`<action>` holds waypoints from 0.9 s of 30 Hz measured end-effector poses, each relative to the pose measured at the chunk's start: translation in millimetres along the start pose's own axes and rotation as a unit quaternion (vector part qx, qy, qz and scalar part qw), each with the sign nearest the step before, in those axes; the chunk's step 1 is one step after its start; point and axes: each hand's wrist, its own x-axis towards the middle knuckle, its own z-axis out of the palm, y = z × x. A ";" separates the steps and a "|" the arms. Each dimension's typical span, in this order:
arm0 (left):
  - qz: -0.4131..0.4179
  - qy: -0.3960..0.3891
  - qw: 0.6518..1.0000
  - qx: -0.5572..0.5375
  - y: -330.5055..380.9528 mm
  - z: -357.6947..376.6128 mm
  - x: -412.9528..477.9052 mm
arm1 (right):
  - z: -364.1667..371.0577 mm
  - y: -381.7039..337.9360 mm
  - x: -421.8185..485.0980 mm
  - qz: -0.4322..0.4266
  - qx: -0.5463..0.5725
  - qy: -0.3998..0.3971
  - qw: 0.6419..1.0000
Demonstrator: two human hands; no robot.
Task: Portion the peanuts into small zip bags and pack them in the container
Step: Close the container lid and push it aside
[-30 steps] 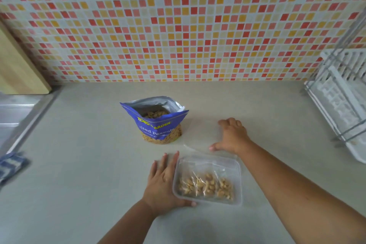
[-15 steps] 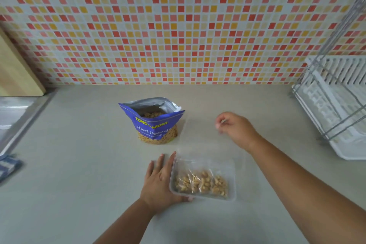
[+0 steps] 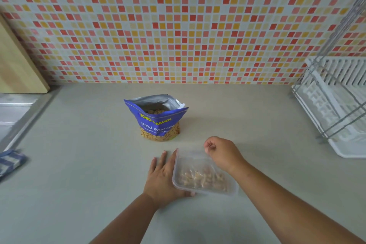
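A clear plastic container (image 3: pixel 234 189) sits on the counter near me, with small zip bags of peanuts (image 3: pixel 202 178) inside it. My left hand (image 3: pixel 162 176) lies against its left side, thumb curled round the front corner, fingers stretched out on the counter. My right hand (image 3: pixel 223 152) is at the container's far edge, fingers pinched on a clear lid (image 3: pixel 190 157) that lies hazily over the container. The blue salted-peanut bag (image 3: pixel 160 123) stands open and upright just behind, apart from both hands.
A white dish rack (image 3: pixel 336 105) with wire frame stands at the right edge. A wooden board (image 3: pixel 17 65) leans on the tiled wall at far left, above a steel sink (image 3: pixel 11 109). A blue checked cloth (image 3: pixel 10 161) lies at the left edge.
My right hand picked the clear lid up off the counter behind the container and brought it back over the container. My left hand stayed at the container's side.
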 end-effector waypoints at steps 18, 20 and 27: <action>0.036 -0.027 0.998 -0.040 -11.7 -6.8 -8.1 | 7.3 1.3 -17.1 -0.075 -0.112 0.078 0.988; 0.036 -0.012 0.994 -0.098 -22.6 -10.0 -14.5 | 8.7 2.6 -26.8 -0.103 -0.122 0.143 0.977; 0.114 0.089 0.981 -0.130 9.8 -20.1 -12.1 | 50.6 15.9 -65.7 -0.048 -0.219 0.135 0.965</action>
